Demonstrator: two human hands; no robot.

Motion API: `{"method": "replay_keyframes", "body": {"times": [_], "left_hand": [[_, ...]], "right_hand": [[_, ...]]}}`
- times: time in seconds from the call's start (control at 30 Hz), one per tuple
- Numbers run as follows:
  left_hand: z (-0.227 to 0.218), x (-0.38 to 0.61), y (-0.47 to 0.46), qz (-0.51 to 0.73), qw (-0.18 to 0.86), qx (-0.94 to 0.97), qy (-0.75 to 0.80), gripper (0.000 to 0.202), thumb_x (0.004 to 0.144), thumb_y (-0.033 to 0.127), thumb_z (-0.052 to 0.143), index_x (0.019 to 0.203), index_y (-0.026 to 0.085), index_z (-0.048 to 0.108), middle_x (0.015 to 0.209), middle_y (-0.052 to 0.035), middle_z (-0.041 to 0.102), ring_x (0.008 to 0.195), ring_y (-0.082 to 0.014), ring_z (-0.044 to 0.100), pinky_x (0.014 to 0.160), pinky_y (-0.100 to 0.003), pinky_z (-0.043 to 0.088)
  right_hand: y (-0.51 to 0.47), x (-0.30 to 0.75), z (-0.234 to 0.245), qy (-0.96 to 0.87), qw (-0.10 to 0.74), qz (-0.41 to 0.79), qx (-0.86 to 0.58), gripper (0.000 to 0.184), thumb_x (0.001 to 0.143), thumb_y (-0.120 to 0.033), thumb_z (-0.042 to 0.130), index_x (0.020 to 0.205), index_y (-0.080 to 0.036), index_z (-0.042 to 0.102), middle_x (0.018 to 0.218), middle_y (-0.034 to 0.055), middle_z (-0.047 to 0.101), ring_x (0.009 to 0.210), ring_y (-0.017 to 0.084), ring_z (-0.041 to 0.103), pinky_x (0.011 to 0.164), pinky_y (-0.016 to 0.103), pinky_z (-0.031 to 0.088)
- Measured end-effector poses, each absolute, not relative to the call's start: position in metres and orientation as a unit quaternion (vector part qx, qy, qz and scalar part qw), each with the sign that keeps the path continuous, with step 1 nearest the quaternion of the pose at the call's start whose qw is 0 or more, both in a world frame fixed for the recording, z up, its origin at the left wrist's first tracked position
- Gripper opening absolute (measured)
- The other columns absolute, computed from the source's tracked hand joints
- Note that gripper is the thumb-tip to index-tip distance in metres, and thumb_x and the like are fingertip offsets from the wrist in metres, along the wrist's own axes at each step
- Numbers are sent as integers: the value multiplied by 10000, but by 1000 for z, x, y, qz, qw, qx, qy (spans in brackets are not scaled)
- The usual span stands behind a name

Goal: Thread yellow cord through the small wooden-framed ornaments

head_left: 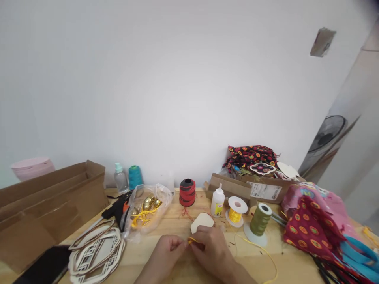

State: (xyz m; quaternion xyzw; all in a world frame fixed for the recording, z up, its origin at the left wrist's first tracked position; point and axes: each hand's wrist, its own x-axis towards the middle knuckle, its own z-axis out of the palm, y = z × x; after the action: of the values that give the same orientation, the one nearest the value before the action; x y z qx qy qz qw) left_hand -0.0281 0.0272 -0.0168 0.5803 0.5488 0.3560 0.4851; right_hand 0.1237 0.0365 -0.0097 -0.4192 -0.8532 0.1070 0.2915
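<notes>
My left hand (168, 248) and my right hand (211, 246) meet low over the wooden table (174, 221), fingers pinched together on a yellow cord (193, 240) between them. The cord trails right across the table to a loose yellow loop (268, 252). A pale wooden cut-out piece (201, 221) lies just behind my right hand. A spool of yellow cord (236, 211) and a white glue bottle (218, 201) stand a little farther back.
An open cardboard box (50, 201) fills the left. Near it lie wooden frames (97, 252), a black glue gun (118, 209), a plastic bag of gold bells (146, 207). A red spool (187, 192), olive spool (259, 219) and patterned fabrics (310, 225) sit right.
</notes>
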Motion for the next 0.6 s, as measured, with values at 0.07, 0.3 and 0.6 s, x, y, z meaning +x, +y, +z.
{"method": "replay_keyframes", "body": {"times": [0.07, 0.3, 0.6], "left_hand": [[-18, -23, 28, 362, 494, 577, 540, 348, 629, 426, 535, 478, 117, 584, 403, 64, 398, 443, -84, 334, 430, -187, 246], [-15, -22, 26, 393, 552, 548, 491, 321, 637, 415, 553, 596, 119, 669, 483, 28, 531, 494, -99, 426, 481, -180, 321], [-10, -26, 22, 399, 587, 480, 516, 349, 598, 425, 586, 692, 106, 692, 307, 84, 359, 321, -53, 267, 332, -164, 217]], "right_hand": [[36, 127, -6, -847, 303, 156, -407, 125, 637, -93, 486, 550, -160, 546, 517, -38, 477, 496, 71, 419, 448, 174, 223], [39, 128, -4, -809, 344, 253, -404, 191, 722, -150, 456, 586, -151, 590, 503, -38, 443, 495, 78, 397, 450, 177, 246], [36, 125, -5, -784, 363, 308, -399, 180, 756, -232, 483, 722, -166, 646, 546, -24, 452, 517, 87, 398, 464, 192, 262]]}}
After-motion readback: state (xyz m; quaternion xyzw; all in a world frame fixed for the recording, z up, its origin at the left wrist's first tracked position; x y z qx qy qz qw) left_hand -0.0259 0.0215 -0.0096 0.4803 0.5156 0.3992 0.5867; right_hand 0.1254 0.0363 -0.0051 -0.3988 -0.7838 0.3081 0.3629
